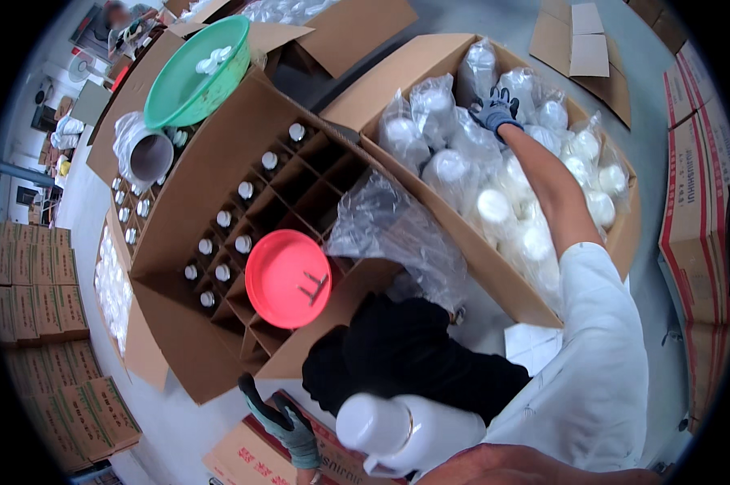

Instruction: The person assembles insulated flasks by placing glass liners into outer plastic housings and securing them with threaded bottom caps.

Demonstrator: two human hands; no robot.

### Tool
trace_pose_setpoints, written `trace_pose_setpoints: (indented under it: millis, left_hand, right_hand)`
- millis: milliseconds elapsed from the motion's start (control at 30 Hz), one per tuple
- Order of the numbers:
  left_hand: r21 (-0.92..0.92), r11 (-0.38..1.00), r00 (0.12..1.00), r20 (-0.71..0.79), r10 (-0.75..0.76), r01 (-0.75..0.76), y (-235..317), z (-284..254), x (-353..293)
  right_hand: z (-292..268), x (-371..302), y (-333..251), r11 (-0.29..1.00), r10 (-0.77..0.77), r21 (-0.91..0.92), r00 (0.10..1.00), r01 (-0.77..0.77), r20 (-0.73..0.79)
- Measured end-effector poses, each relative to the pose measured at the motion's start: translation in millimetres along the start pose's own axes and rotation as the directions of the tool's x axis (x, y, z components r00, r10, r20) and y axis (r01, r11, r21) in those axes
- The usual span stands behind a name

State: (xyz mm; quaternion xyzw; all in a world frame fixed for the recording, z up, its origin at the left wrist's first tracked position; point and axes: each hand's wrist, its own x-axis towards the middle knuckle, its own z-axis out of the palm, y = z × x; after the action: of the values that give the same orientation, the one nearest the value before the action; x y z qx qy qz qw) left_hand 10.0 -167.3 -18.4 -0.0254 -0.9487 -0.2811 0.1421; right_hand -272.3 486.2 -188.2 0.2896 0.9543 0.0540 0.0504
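My right hand (496,111), in a grey-blue glove with dark fingertips, reaches into a large open carton (482,295). Its fingers are spread over the clear plastic wraps, touching a bagged white flask (480,71); no firm grip shows. My left hand (288,430), in a grey-green glove with dark fingers, is low in front of me with fingers stretched out and nothing in them. Close to it, a white vacuum jug (417,428) with a handle lies across my lap. Several more bagged white flasks (494,208) fill the carton around my right hand.
A divided carton (191,323) holds several white-capped items. A red bowl (280,283) with small metal pieces rests on its dividers, beside an empty plastic bag (393,226). A green basin (179,97) stands farther off. Stacked boxes (74,420) line the left; a person (130,28) is far left.
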Motion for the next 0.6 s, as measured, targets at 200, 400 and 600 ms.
trace_pose_setpoints:
  millis: [200, 400, 600]
  left_hand:
    - [-0.057, 0.998, 0.985, 0.168, 0.049, -0.040, 15, 45, 74]
    - [-0.195, 0.970, 0.968, 0.178, 0.178, -0.143, 32, 73, 106]
    - [-0.531, 0.838, 0.954, 0.167, 0.250, -0.126, 61, 80, 129]
  right_hand:
    - [14, 39, -32, 0.979, 0.181, 0.063, 0.969, -0.194, 0.169]
    - [-32, 26, 13, 0.570, -0.137, 0.799, 0.981, 0.194, -0.140]
    - [-242, -115, -38, -0.663, -0.573, 0.747, 0.607, 0.051, -0.550]
